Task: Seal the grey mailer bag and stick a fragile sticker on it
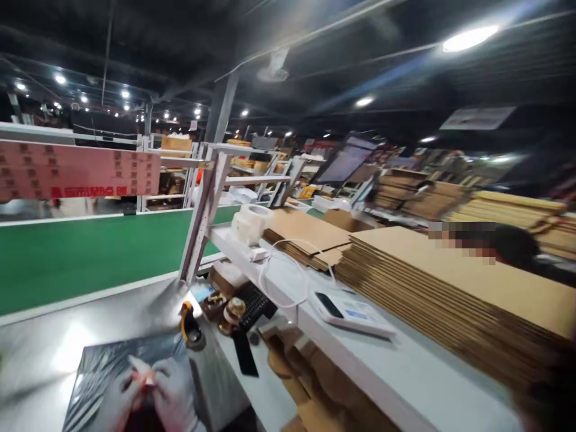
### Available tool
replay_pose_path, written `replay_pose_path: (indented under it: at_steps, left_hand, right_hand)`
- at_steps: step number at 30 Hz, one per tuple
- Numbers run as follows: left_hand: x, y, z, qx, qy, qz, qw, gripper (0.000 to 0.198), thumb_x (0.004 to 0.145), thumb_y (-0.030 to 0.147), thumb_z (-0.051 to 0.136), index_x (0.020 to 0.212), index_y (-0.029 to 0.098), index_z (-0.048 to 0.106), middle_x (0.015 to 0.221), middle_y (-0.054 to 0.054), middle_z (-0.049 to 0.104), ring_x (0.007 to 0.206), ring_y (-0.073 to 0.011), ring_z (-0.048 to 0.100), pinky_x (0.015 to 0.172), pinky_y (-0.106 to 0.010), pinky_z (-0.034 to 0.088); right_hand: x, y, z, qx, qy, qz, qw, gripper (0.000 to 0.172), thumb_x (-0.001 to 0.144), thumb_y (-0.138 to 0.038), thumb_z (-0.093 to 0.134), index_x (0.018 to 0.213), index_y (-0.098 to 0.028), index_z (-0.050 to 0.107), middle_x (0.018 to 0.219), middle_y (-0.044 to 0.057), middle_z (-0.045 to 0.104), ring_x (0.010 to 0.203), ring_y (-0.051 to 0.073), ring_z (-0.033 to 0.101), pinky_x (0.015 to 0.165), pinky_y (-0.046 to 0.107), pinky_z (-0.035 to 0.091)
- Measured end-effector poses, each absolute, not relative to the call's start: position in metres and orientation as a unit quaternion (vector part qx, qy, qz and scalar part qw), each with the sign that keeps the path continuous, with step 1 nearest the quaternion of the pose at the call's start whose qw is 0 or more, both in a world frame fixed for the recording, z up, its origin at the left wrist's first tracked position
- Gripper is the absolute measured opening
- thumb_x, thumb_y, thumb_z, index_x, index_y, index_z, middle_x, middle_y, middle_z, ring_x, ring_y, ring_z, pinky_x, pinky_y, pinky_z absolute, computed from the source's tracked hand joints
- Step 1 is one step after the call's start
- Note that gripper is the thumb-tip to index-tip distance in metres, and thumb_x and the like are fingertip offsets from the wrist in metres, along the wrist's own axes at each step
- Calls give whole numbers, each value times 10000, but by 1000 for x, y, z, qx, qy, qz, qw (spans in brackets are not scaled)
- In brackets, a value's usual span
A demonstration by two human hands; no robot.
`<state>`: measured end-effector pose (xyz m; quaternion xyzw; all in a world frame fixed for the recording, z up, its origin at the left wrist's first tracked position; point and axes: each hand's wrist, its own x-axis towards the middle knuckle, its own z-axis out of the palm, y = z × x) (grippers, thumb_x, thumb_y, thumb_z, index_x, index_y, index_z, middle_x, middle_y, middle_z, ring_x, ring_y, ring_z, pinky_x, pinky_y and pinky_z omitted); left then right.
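Both gloved hands, left hand (pixel 119 401) and right hand (pixel 174 397), fingers pinched shut on small pale folded piece (pixel 143 367) over dark glossy plastic bag (pixel 108 375) on grey counter (pixel 40 354); bagging looks barely begun.

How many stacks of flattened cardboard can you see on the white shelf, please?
2 on the shelf: a large stack at right, a smaller stack behind it near the tape rolls. More blurry piles lie beyond.

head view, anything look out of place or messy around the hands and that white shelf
Nothing looks spilled or damaged. The one untidy thing is a loose white cable looping over the edge of the white shelf. Both hands, in white gloves, pinch a small pale item over a dark plastic bag. The cardboard stacks lie even.
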<state>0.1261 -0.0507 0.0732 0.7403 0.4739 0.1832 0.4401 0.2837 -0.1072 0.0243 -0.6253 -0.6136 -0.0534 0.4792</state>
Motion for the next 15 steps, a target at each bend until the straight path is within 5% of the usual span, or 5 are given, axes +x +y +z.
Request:
replay_pose_path:
  at_steps: [4,8,12,15]
  left_hand:
    - [96,-61,99,600,443,225,627,599,728,875,670,664,284,600,715,-66,671,727,-265,651,761,-440,549]
    - [71,-74,113,610,419,222,635,423,811,656,680,735,240,664,786,-62,716,799,-245,646,802,-391,506]
    - [49,-82,110,669,346,191,630,308,894,497,667,767,218,689,841,-55,745,838,-223,650,804,-352,478]
    - [33,-83,112,674,301,181,649,264,922,434,676,788,208,691,853,-44,755,828,-199,648,785,-323,472]
  right_hand:
    - [252,-145,70,-645,-607,64,459,293,925,-164,598,976,-341,826,961,34,840,910,271,812,791,396,658]
    - [220,-173,86,-605,-535,285,516,298,958,-275,657,1177,-293,857,1175,84,839,1113,289,794,984,411,654]
    - [189,-190,82,-600,-357,417,582,353,984,-567,744,1080,-254,878,1020,68,823,946,262,759,860,354,630]
    - [172,-194,85,-584,-273,450,618,383,923,-604,829,867,-225,827,840,37,749,798,212,681,770,318,583]
